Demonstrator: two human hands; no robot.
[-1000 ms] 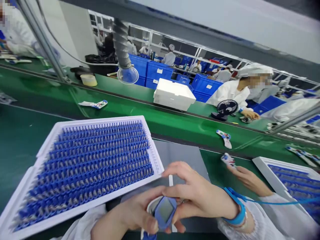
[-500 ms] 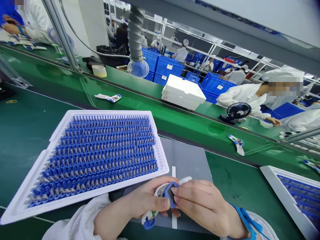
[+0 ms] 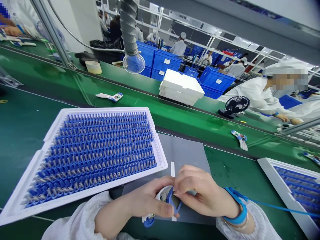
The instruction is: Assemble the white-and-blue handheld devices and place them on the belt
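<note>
My left hand is closed around a small white plastic housing with a rounded blue end showing below the fingers. At its upper end sits a blue frame piece with a dark grey face, tilted up on its right side. The thumb of my left hand presses on this frame. My right hand, with a blue wrist strap, pinches the upper edge of the frame between thumb and fingertips. The fingers hide part of the contact. Both hands are above a grey mat.
Left of my hands lies a white tray with dense rows of blue parts; another tray is at right. Beyond, the green conveyor carries gun-shaped white-and-blue housings. White foam boxes, a black fan and a co-worker are farther back.
My right hand has risen slightly and curled its fingers, shifting from the frame's face to its upper edge. The frame is now tilted more. The view has shifted slightly.
</note>
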